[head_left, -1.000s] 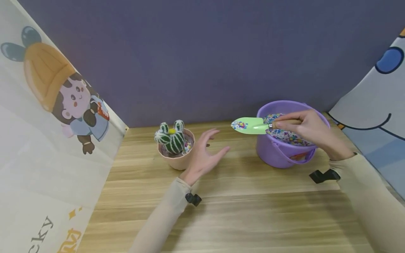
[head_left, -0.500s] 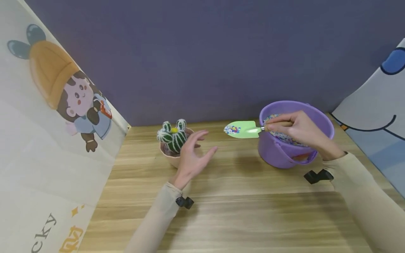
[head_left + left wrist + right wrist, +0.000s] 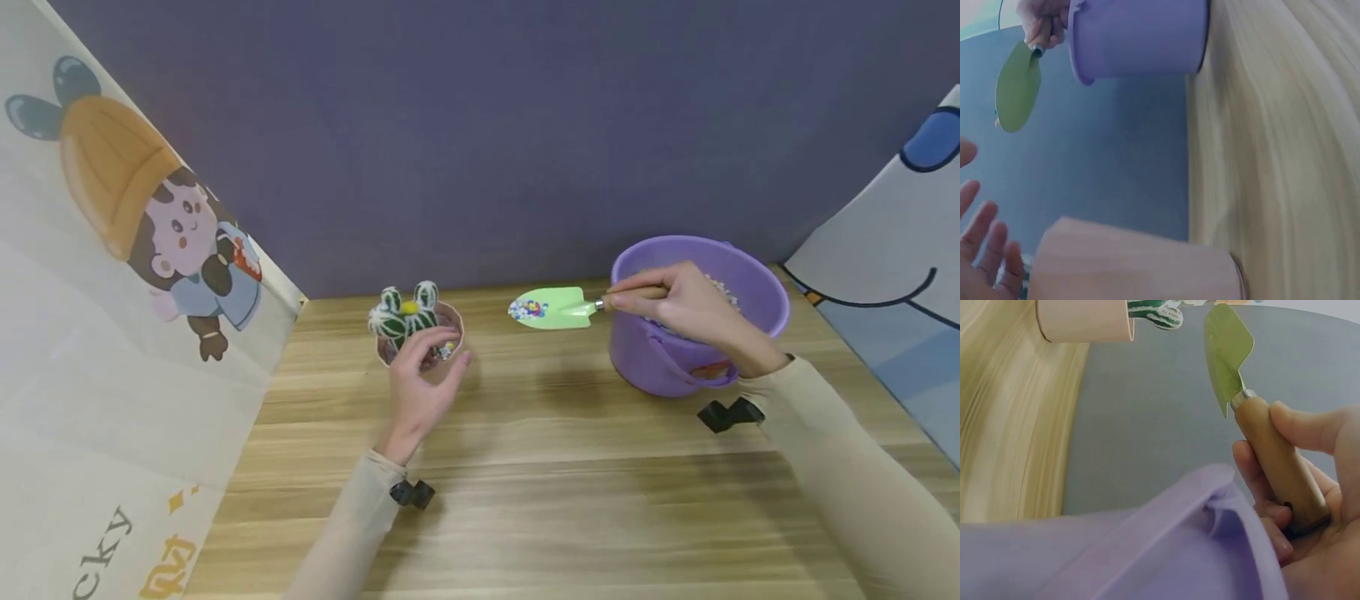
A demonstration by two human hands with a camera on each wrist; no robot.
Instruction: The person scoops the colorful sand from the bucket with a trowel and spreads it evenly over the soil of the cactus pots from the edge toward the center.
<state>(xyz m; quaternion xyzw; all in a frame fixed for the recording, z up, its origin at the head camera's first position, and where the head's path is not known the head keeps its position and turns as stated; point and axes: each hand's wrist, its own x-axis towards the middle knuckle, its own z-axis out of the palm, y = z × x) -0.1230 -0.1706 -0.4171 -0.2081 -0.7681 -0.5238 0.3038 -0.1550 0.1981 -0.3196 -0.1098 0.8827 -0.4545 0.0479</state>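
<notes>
A small garden trowel (image 3: 561,308) with a green blade and a wooden handle is held level in my right hand (image 3: 701,312), whose fingers and thumb grip the handle. Colourful beads lie on the blade's tip. That hand is above the purple bucket (image 3: 651,367), where more beads show. My left hand (image 3: 420,396), with fingers apart from the thumb, hovers at the near side of a pale pink pot (image 3: 1129,262); the left wrist view shows nothing in its grasp. A knitted cactus (image 3: 390,325) stands in the pot, with a few beads beside it.
The wooden tabletop (image 3: 570,517) runs up to a dark blue-grey back wall (image 3: 510,150). A white panel (image 3: 97,392) with a cartoon figure borders the left, another printed panel (image 3: 892,225) the right. The bucket's handle (image 3: 690,379) hangs down its front.
My right hand has carried the trowel left, away from above the bucket's middle and toward the pot. The left hand has shifted left and a little down, to the pot's front.
</notes>
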